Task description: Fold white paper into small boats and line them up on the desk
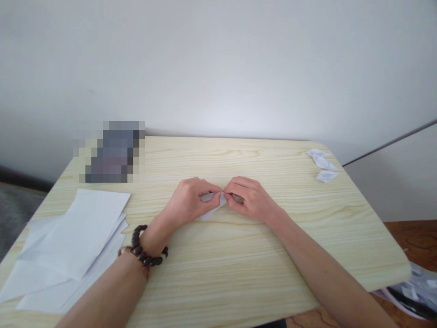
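Note:
Near the middle of the table, a small folded piece of white paper (212, 211) is pinched between both hands. My left hand (193, 199), with a dark bead bracelet (145, 257) at its wrist, grips the paper between thumb and forefinger. My right hand (251, 197) pinches it close beside, the fingertips of the two hands nearly touching. Fingers cover much of the paper, so its full shape is hidden. Several white sheets of paper (85, 228) lie in a loose, overlapping pile at the left.
Small folded white paper pieces (322, 160) lie at the table's far right corner. A blurred dark rectangular object (112, 152) rests at the back left. The light wood table (239, 273) meets a white wall (221, 68). A bin with a clear liner (416, 291) stands at the lower right.

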Action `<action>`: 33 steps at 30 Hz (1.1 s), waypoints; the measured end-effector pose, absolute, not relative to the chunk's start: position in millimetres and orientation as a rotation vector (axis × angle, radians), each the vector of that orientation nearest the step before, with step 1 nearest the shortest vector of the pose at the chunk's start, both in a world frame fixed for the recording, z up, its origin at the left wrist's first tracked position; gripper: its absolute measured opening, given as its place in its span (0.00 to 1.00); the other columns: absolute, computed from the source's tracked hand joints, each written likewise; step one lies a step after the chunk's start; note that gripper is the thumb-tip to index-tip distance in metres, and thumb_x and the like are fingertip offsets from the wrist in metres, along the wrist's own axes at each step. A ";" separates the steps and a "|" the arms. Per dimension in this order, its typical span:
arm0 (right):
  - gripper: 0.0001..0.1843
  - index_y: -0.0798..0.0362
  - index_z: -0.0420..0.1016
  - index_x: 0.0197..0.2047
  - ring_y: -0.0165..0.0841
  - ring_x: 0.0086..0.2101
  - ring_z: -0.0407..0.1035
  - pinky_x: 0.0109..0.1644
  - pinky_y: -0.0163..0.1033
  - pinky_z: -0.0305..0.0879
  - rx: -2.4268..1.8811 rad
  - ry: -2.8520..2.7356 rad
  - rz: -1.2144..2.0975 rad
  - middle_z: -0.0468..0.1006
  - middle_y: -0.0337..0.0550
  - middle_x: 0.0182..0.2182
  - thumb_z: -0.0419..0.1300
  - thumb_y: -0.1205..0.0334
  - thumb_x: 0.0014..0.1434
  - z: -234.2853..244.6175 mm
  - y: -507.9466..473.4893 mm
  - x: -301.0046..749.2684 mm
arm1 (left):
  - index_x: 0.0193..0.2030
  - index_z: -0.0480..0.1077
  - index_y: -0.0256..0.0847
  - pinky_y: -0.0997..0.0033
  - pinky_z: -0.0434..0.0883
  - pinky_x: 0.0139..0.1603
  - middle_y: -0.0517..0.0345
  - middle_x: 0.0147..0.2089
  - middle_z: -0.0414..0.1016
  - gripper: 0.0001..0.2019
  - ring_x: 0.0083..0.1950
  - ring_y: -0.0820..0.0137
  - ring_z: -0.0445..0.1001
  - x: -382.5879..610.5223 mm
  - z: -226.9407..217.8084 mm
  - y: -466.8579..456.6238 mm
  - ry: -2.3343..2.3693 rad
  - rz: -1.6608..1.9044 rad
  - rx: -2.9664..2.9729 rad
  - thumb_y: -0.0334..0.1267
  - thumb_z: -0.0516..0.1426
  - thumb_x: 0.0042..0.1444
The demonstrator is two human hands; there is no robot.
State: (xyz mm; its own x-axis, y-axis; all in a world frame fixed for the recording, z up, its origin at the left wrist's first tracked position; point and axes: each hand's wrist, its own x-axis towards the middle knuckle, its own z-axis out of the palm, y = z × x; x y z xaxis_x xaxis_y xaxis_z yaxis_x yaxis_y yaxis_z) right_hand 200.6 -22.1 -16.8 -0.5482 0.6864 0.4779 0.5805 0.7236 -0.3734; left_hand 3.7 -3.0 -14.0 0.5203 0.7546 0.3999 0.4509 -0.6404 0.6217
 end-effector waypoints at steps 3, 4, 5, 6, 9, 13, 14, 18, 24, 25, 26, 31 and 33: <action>0.10 0.53 0.69 0.30 0.30 0.28 0.63 0.34 0.35 0.60 -0.932 -2.319 0.288 0.70 0.40 0.26 0.51 0.69 0.61 -15.8 -22.3 201.3 | 0.31 0.80 0.40 0.79 0.65 0.26 0.60 0.26 0.79 0.08 0.26 0.75 0.73 4.2 -12.3 -4.2 1.063 0.866 2.219 0.34 0.57 0.51; 0.09 0.53 0.68 0.30 0.29 0.28 0.63 0.33 0.35 0.59 -0.925 -2.318 0.306 0.70 0.40 0.26 0.51 0.69 0.61 -15.8 -22.4 201.7 | 0.31 0.80 0.40 0.79 0.64 0.25 0.60 0.25 0.79 0.09 0.25 0.75 0.72 3.8 -12.1 -4.4 1.075 0.843 2.170 0.34 0.57 0.51; 0.09 0.53 0.68 0.30 0.29 0.28 0.63 0.33 0.34 0.59 -0.921 -2.315 0.324 0.70 0.40 0.26 0.51 0.69 0.61 -16.0 -22.6 202.2 | 0.31 0.80 0.39 0.80 0.63 0.23 0.59 0.25 0.79 0.09 0.24 0.75 0.71 3.1 -12.1 -4.4 1.073 0.816 2.114 0.35 0.57 0.51; 0.09 0.53 0.68 0.30 0.29 0.28 0.62 0.33 0.34 0.59 -0.918 -2.306 0.343 0.69 0.40 0.26 0.52 0.69 0.60 -16.3 -22.8 202.8 | 0.32 0.80 0.38 0.80 0.63 0.22 0.59 0.25 0.78 0.10 0.24 0.75 0.71 2.1 -12.2 -4.3 1.061 0.781 2.057 0.36 0.57 0.51; 0.08 0.53 0.68 0.29 0.27 0.27 0.62 0.32 0.33 0.58 -0.914 -2.260 0.425 0.68 0.38 0.26 0.53 0.70 0.59 -18.0 -23.4 205.0 | 0.33 0.81 0.36 0.80 0.63 0.22 0.57 0.26 0.79 0.12 0.24 0.74 0.72 -2.1 -12.8 -2.6 1.007 0.660 1.963 0.39 0.56 0.53; 0.07 0.54 0.68 0.29 0.25 0.26 0.61 0.30 0.31 0.56 -0.928 -2.177 0.600 0.68 0.37 0.25 0.55 0.69 0.58 -20.0 -23.4 207.8 | 0.31 0.80 0.35 0.79 0.63 0.23 0.56 0.26 0.78 0.11 0.26 0.73 0.71 -5.5 -13.7 0.3 0.985 0.605 1.997 0.38 0.56 0.53; 0.07 0.54 0.68 0.28 0.25 0.25 0.61 0.30 0.31 0.56 -0.937 -2.154 0.640 0.68 0.36 0.25 0.55 0.69 0.58 -20.2 -23.2 208.2 | 0.31 0.80 0.35 0.78 0.63 0.24 0.55 0.26 0.78 0.11 0.26 0.73 0.71 -5.6 -13.7 0.7 0.982 0.602 1.991 0.38 0.56 0.53; 0.08 0.54 0.68 0.27 0.24 0.24 0.60 0.28 0.31 0.54 -0.960 -2.099 0.755 0.68 0.36 0.24 0.56 0.66 0.58 -19.6 -21.7 210.3 | 0.30 0.79 0.34 0.77 0.63 0.25 0.55 0.26 0.77 0.12 0.27 0.72 0.70 -5.9 -11.2 2.0 0.983 0.570 1.910 0.39 0.56 0.52; 0.09 0.54 0.66 0.23 0.24 0.21 0.56 0.24 0.31 0.50 -1.098 -1.967 0.774 0.66 0.34 0.20 0.54 0.69 0.55 -17.7 -16.5 226.2 | 0.27 0.77 0.33 0.78 0.60 0.23 0.59 0.23 0.73 0.13 0.24 0.75 0.65 -14.0 -3.8 5.7 1.054 0.582 1.734 0.41 0.56 0.49; 0.09 0.54 0.66 0.23 0.23 0.20 0.56 0.24 0.31 0.49 -1.125 -1.958 0.763 0.66 0.34 0.19 0.54 0.69 0.54 -17.7 -15.6 228.4 | 0.27 0.77 0.34 0.78 0.60 0.22 0.59 0.22 0.72 0.13 0.24 0.75 0.65 -14.9 -3.0 6.0 1.057 0.586 1.715 0.42 0.57 0.49; 0.09 0.54 0.66 0.23 0.23 0.20 0.55 0.24 0.31 0.49 -1.139 -1.950 0.756 0.65 0.33 0.19 0.54 0.70 0.54 -17.8 -14.9 229.7 | 0.27 0.77 0.34 0.78 0.60 0.22 0.59 0.23 0.72 0.13 0.24 0.75 0.65 -15.2 -2.4 6.1 1.059 0.586 1.699 0.42 0.57 0.49; 0.13 0.54 0.69 0.25 0.25 0.23 0.60 0.28 0.33 0.54 -1.079 -1.978 0.797 0.69 0.37 0.22 0.51 0.65 0.60 -16.2 -17.2 225.9 | 0.29 0.77 0.33 0.78 0.61 0.24 0.57 0.25 0.74 0.13 0.25 0.74 0.67 -10.8 -2.2 3.6 1.093 0.574 1.709 0.42 0.56 0.48; 0.15 0.54 0.70 0.26 0.26 0.24 0.61 0.30 0.34 0.56 -1.026 -2.011 0.824 0.69 0.38 0.23 0.49 0.63 0.63 -15.4 -19.6 222.4 | 0.30 0.78 0.33 0.77 0.62 0.24 0.56 0.25 0.75 0.14 0.25 0.73 0.67 -8.6 -2.8 2.6 1.101 0.567 1.750 0.42 0.56 0.49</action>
State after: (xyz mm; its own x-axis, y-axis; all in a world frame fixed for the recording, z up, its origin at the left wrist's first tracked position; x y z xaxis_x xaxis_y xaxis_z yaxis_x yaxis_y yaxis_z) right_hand 222.4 -19.6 -15.4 -0.4222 0.8523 0.3087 0.3909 0.4784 -0.7863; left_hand -8.6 2.6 -2.8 0.4849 0.8690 -0.0986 0.4243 -0.1352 0.8954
